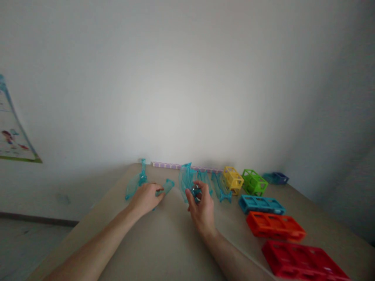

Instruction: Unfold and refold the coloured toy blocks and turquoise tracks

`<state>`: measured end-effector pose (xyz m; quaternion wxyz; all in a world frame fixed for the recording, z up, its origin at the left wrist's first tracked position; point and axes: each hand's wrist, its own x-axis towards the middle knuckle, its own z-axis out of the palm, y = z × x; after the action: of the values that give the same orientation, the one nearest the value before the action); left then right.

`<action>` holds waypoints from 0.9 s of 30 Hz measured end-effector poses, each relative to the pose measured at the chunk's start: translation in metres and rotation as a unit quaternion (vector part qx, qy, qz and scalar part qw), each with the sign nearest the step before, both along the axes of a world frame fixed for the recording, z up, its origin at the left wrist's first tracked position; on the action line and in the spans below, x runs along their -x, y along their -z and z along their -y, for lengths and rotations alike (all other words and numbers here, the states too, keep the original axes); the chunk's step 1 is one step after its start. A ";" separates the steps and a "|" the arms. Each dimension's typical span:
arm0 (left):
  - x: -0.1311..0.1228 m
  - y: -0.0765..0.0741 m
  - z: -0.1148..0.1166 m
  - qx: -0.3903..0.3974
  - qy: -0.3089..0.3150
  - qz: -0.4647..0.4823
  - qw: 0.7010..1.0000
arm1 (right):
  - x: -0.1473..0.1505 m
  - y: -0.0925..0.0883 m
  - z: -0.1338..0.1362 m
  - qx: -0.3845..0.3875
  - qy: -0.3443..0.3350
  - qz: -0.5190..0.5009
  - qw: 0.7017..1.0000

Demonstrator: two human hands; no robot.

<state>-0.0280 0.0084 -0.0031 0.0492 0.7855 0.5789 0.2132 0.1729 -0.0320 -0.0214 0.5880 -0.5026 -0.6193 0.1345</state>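
Note:
My left hand (145,198) rests on the table (164,242) with its fingers closed around a clear teal curved track piece (166,187). Another teal track piece (135,183) lies just left of that hand, one end tilted up. My right hand (201,207) is raised slightly, fingers pinched on a teal transparent curved piece (187,180) that stands upright. More teal curved pieces (221,188) stand just right of it.
Along the right side lie open-frame blocks: yellow (233,179), green (254,182), dark blue (277,178), light blue (260,204), orange (274,226) and red (301,260). A purple strip (175,166) lies against the wall. A poster (13,132) hangs at left.

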 end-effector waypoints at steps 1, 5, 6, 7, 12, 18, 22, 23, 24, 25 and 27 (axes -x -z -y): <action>0.000 -0.002 0.001 -0.001 -0.010 -0.014 1.000 | 0.000 0.000 0.001 -0.003 -0.008 0.016 1.000; 0.003 -0.005 0.005 0.017 -0.051 -0.095 0.994 | 0.003 -0.003 0.005 -0.020 -0.047 0.070 0.996; 0.004 -0.005 0.006 0.025 -0.055 -0.109 0.992 | 0.004 -0.004 0.006 -0.021 -0.061 0.075 0.995; 0.005 -0.004 0.006 0.032 -0.056 -0.118 0.991 | 0.005 -0.005 0.007 -0.020 -0.075 0.076 0.994; 0.006 -0.005 0.003 0.043 -0.082 -0.095 0.991 | 0.007 -0.005 0.006 -0.036 -0.093 0.074 0.992; 0.010 -0.013 -0.008 0.047 -0.171 0.102 0.979 | 0.009 0.010 -0.003 -0.032 -0.103 0.144 0.984; 0.016 -0.012 -0.015 0.029 -0.214 0.201 0.955 | 0.018 0.020 -0.016 0.001 -0.126 0.221 0.967; 0.017 -0.011 -0.015 0.024 -0.213 0.214 0.953 | 0.022 0.021 -0.021 0.005 -0.123 0.240 0.963; 0.017 -0.010 -0.016 0.020 -0.210 0.221 0.952 | 0.027 0.021 -0.026 0.009 -0.117 0.256 0.959; 0.017 -0.010 -0.016 0.016 -0.207 0.223 0.953 | 0.032 0.021 -0.033 0.014 -0.110 0.267 0.957; 0.016 -0.009 -0.015 0.006 -0.204 0.212 0.956 | 0.042 0.020 -0.045 0.026 -0.096 0.270 0.958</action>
<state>-0.0439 0.0238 0.0058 0.1310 0.5868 0.7047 0.3767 0.1309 0.0130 -0.0409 0.3704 -0.4733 -0.7965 0.0658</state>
